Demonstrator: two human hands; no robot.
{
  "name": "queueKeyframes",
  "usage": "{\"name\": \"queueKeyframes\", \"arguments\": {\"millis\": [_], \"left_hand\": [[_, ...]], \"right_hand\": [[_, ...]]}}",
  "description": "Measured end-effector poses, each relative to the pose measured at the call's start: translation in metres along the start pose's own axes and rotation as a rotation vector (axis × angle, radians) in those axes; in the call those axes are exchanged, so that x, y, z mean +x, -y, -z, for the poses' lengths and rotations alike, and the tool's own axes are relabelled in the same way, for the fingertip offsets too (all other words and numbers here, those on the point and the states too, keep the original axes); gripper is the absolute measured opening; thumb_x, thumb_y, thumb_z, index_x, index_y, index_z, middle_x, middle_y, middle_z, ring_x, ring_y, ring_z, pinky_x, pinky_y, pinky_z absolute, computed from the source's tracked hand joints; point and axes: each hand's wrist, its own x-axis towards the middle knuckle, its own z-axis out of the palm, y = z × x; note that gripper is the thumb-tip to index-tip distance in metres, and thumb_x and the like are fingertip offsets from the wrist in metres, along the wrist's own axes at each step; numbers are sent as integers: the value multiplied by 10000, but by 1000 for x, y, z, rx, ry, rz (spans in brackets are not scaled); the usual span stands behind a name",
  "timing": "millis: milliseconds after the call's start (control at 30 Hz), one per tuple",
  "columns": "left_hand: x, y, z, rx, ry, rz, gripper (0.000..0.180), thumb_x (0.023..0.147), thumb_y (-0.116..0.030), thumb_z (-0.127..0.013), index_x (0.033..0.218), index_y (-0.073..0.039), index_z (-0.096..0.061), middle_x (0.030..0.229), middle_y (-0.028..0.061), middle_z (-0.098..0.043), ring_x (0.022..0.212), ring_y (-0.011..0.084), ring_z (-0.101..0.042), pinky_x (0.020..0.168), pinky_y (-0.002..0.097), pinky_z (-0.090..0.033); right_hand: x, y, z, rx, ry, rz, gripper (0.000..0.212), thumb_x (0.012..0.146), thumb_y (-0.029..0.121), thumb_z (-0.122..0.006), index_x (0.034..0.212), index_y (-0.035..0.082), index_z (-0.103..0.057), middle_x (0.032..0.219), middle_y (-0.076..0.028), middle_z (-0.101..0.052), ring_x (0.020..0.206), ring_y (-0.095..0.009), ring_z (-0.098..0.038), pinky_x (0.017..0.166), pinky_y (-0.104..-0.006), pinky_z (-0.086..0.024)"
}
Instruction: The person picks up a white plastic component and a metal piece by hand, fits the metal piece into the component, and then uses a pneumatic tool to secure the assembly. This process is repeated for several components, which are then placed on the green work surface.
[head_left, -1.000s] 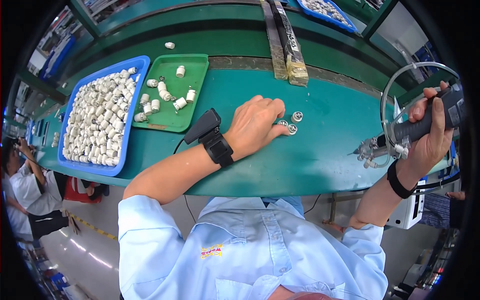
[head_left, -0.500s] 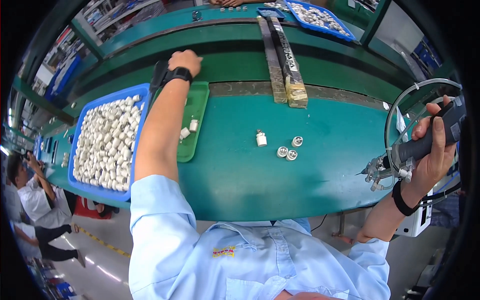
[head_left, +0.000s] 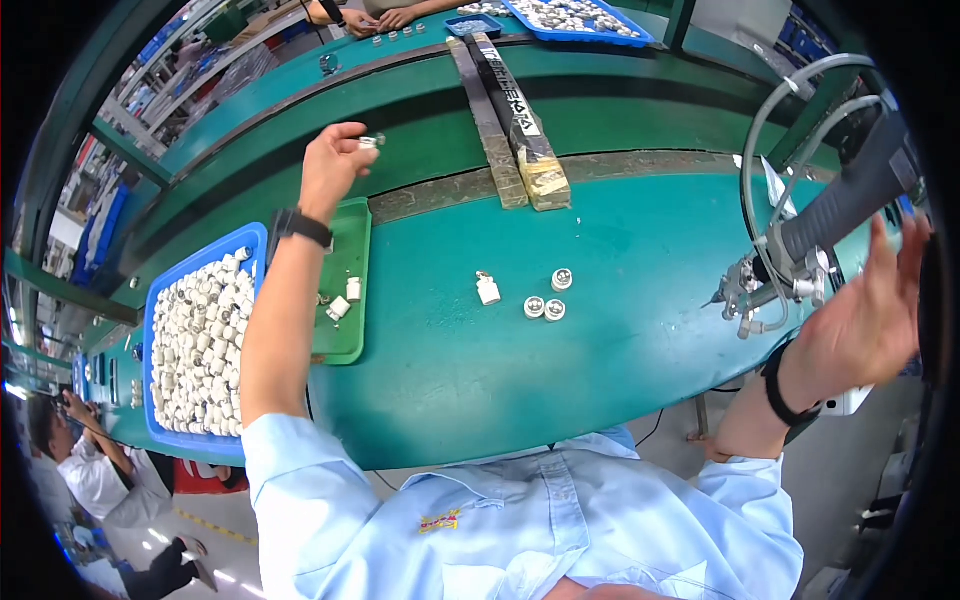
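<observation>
My left hand is raised above the far part of the green tray, thumb and fingers pinching a small white cylindrical piece with a metal end. In that tray lie a few similar white pieces. My right hand is open with fingers stretched, beside a dark grey tool with hoses and a thin needle tip; I see no grip on it. On the green table before me, one white piece with a metal top lies near three upright ones showing shiny round metal ends.
A blue tray heaped with white pieces is at the left. Two taped bars run away across the far ledge. Another person's hands are at the far bench, near a second blue tray. At far left stands a person.
My left hand has come back from beyond the green tray with a white piece in its fingers. My right hand has let go of the grey tool and opened. The view has shifted.
</observation>
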Motion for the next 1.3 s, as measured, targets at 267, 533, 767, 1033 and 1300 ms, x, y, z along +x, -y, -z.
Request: {"name": "queueKeyframes", "arguments": {"millis": [267,533,767,1033,1300], "left_hand": [[-154,-92,-78,-424,327,-66,333,781,60,-692,1104,1,-639,985,56,-658,857,111,-631,771,240,-530],[-216,-100,-106,-342,485,-62,290,795,61,-699,1080,21,-661,1016,68,-632,881,116,-615,799,249,-517],[-228,-101,-115,-258,584,-117,289,796,59,-690,1078,3,-673,1006,75,-634,877,127,-612,785,264,-520],[-242,-104,-132,-275,557,-221,282,766,41,-706,1039,-22,-682,923,76,-633,778,137,-604,689,258,-513],[-255,-109,-136,-22,506,-332,340,739,40,-741,1059,-28,-648,916,96,-618,742,172,-610,586,266,-512]], "right_hand": [[-70,76,-7,282,669,-144,342,772,-32,-716,1096,15,-620,1008,-151,-625,803,-262,-616,674,-359,-509],[-126,77,-20,163,838,-130,252,714,-53,-708,957,9,-674,929,-115,-618,834,-239,-599,679,-311,-499],[-138,70,-1,173,930,-80,228,714,-75,-684,924,12,-679,918,-113,-611,755,-234,-588,623,-306,-485],[-152,87,9,738,698,-1188,65,852,-16,-658,909,-2,-631,845,-87,-650,708,-152,-605,577,-269,-495],[-148,81,22,850,632,-1808,90,882,36,-644,945,-12,-602,833,-103,-654,660,-129,-626,549,-252,-527]]}}
